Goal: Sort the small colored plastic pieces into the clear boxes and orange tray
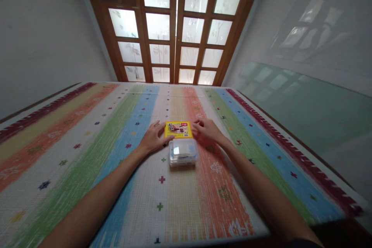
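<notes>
A flat yellow game box (178, 130), with dark lettering and a picture of round pieces on its face, lies on the striped cloth in front of me. My left hand (153, 138) holds it at the left side, the thumb over its near left corner and the fingers along the edge. At the right edge is my right hand (207, 129), its fingers curled and pinched together; whether anything small is between them I cannot make out. Just on the near side of the yellow box sits a clear plastic case (183, 153) with a lid, its contents pale and hard to see.
A cloth (122, 186) with coloured stripes and small motifs covers the table. Past the far edge stand wooden doors (179, 27) with frosted panes. White walls flank both sides, and a glossy pale green panel (308, 108) runs along the right.
</notes>
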A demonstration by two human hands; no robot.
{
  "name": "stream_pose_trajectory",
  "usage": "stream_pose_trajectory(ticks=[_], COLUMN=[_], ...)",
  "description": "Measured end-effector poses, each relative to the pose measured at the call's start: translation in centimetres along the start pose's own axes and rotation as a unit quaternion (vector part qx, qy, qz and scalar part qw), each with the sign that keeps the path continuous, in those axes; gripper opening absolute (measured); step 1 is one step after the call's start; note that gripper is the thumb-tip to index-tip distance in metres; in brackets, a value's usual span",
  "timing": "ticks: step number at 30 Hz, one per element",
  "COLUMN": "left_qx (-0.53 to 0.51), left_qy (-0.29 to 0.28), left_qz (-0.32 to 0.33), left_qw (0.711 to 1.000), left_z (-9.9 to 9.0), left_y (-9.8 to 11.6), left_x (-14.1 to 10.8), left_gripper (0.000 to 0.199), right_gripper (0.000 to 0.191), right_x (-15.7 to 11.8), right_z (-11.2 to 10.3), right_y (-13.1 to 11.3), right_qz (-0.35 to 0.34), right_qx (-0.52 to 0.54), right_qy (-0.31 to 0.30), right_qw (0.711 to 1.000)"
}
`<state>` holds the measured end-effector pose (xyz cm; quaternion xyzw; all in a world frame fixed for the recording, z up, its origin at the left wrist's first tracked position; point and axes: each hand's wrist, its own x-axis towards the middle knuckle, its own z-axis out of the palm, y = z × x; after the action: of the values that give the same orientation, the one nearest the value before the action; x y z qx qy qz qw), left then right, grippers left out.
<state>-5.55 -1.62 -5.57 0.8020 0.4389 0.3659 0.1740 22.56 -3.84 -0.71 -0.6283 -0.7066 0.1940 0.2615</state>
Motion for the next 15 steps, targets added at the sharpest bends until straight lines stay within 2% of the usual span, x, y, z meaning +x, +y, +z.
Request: stream_pose_trajectory(ticks=[2, 4, 6, 8, 10, 15], left_qx=[0.006, 0.010, 0.010, 0.009, 0.011, 0.026], left_qy=[-0.002, -0.001, 0.002, 0.000, -0.006, -0.032], left_qz=[-0.001, 0.002, 0.009, 0.017, 0.020, 0.021], left_qw=[1.000, 1.000, 1.000, 1.000, 1.000, 0.999], left_z=[0.1, 0.2, 0.2, 0.2, 0.2, 0.0], left_y=[-0.1, -0.1, -0.1, -0.1, -0.1, 0.0], left_x=[0.0, -0.1, -0.1, -0.1, -0.1, 0.0], left_gripper=[0.066, 0.067, 0.064, 0.063, 0.065, 0.077], right_gripper=[0.025, 0.038, 0.054, 0.067, 0.079, 0.123], right_x=[-1.5, -3.2, -4.9, -6.3, -7.3, -8.4], right_z=[-0.8, -1.3, -1.3, -1.0, -0.5, 1.3], right_y=[0.4, 0.8, 1.2, 1.4, 1.5, 0.9], right_qz=[-0.036, -0.067, -0.092, -0.129, -0.154, -0.165], right_qx=[0.056, 0.159, 0.275, 0.343, 0.353, 0.299], right_qy=[0.013, 0.017, -0.015, -0.050, -0.085, -0.134], right_qw=[0.998, 0.985, 0.957, 0.929, 0.919, 0.930])
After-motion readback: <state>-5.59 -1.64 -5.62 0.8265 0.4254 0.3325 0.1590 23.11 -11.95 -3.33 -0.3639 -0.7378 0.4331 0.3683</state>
